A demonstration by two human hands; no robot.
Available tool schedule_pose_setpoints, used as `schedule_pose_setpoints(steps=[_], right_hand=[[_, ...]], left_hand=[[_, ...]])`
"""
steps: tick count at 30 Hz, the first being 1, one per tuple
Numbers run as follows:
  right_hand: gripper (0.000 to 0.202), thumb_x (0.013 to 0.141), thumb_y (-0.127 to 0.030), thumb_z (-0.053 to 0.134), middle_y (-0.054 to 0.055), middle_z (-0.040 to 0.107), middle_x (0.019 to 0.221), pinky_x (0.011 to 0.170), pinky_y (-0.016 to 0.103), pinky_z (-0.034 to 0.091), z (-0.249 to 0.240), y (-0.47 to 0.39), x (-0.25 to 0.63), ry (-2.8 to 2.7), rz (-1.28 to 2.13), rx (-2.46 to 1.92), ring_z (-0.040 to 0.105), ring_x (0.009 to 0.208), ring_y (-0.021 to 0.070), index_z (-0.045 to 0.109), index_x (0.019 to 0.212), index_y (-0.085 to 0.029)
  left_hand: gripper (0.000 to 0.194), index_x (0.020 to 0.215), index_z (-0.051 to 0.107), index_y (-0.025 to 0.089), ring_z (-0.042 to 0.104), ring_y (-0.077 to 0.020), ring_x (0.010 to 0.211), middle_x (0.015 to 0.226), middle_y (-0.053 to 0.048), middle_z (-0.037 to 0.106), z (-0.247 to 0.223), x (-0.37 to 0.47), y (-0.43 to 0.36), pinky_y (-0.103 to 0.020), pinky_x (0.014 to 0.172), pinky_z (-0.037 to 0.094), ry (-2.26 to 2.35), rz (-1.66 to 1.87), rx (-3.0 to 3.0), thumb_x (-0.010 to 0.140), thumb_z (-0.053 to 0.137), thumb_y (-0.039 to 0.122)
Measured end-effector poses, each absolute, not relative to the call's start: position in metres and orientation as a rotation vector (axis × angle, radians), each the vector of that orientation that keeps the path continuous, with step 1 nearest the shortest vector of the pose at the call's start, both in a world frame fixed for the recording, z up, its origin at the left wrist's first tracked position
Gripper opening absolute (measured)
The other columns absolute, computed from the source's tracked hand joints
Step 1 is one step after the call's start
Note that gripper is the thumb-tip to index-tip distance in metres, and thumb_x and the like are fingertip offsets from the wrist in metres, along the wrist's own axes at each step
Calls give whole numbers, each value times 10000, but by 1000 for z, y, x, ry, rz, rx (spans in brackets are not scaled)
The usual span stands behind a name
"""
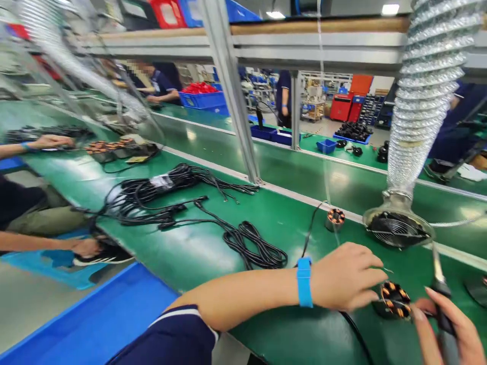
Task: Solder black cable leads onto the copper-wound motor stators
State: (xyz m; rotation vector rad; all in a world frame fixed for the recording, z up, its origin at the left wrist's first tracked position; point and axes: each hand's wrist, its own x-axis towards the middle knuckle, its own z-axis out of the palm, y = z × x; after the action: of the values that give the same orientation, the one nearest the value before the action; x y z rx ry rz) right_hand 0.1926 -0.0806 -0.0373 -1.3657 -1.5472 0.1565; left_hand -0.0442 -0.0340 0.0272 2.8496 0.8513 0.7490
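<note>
Head view: at the lower right edge of the frame, a soldering iron (444, 318) was held by the right hand (467, 332), with the fingers closed around its dark handle and the metal tip directed upward, near the mouth of the flexible silver duct (426, 101). Just to the left of this hand, in the lower right of the frame, a motor core (395, 300) with copper windings was placed on the green table (190, 258). The left hand (348, 276), above which a blue wristband (305, 282) was worn, was positioned at the left side of this core, its fingers bent and partly spread; whether anything was pinched between them, or the core was touched, could not be told. A second, smaller-looking core (335, 217) was seen higher, to the left of the duct's mouth. Near the middle of the frame, a coiled black cable (255, 247) was laid, and to its upper left a large cable bundle (152, 195) was seen.
</note>
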Motion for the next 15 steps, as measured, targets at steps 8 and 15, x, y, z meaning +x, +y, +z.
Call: schedule_pose_setpoints(steps=[8,15], right_hand=[[331,880,-210,603,-18,643,792,714,280,533,-3,-82,175,-1502,287,-1107,637,698,124,566,1206,-253],[264,886,-227,572,-13,673,810,645,271,546,-36,-73,190,-1485,446,-1236,657,684,130,575,1149,-253]], left_hand=[[310,885,674,136,594,-120,655,695,-10,644,32,-6,-30,-217,664,454,884,628,1985,990,418,276],[215,1067,650,174,652,-201,850,1056,-81,663,-13,-14,-58,-292,753,509,917,-89,2406,883,617,280]])
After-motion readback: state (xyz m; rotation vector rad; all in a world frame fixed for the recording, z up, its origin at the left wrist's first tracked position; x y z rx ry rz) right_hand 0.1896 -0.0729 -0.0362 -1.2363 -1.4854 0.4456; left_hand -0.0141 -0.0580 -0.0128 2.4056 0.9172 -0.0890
